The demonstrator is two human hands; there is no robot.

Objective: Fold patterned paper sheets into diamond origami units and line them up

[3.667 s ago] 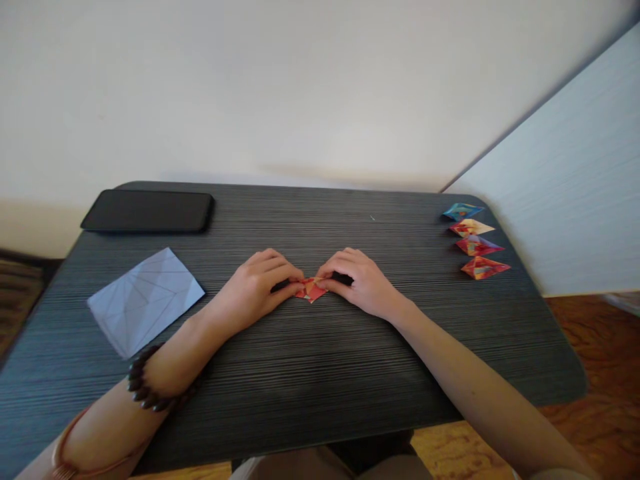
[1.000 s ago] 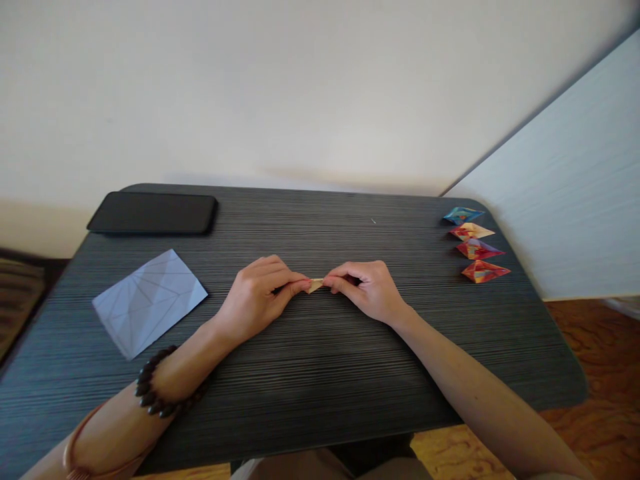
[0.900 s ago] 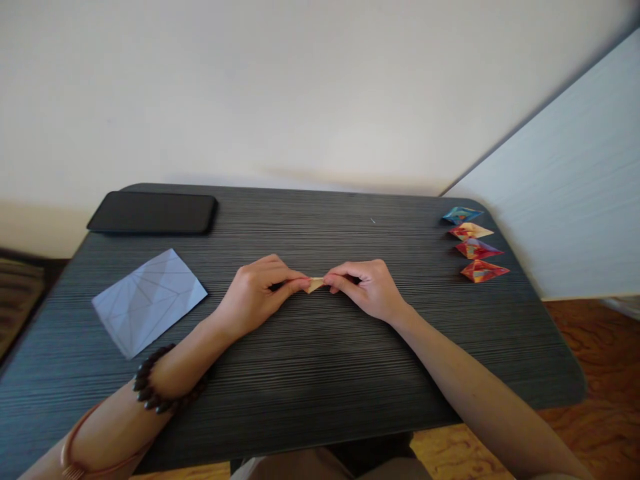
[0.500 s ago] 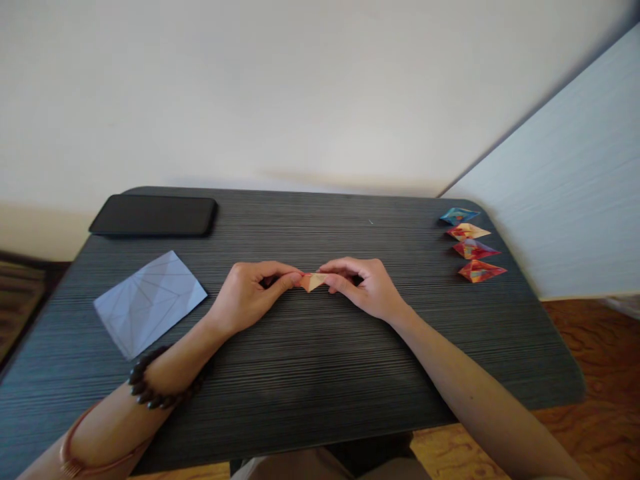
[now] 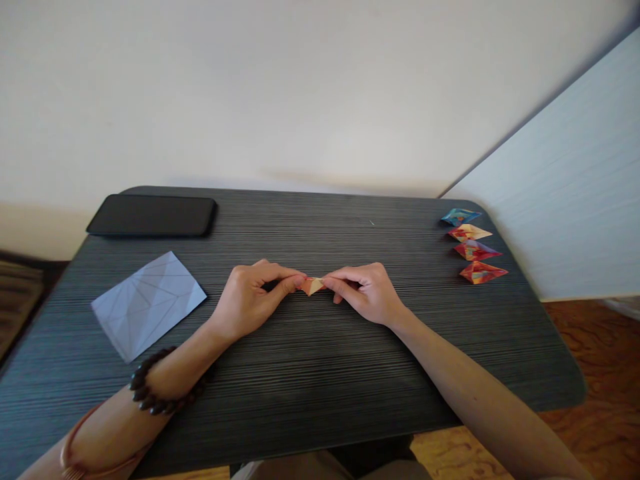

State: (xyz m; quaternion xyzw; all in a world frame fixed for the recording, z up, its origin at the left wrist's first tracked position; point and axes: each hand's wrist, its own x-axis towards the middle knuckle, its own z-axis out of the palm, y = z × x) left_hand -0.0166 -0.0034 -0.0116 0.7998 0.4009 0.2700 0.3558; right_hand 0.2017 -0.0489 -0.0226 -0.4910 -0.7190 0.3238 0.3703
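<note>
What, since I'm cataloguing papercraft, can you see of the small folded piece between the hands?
The folded piece looks like creased paper, orange-red toward the left and pale cream toward the right, with a downward point on its near side. The left hand pinches one end and the right hand the other, hiding both ends. It is over the dark table; whether it touches the surface is unclear.

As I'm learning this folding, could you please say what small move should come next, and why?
Perhaps pinch the middle of the orange-and-cream folded paper, since the left hand and right hand hold its opposite ends and its middle shows uncovered.
</note>
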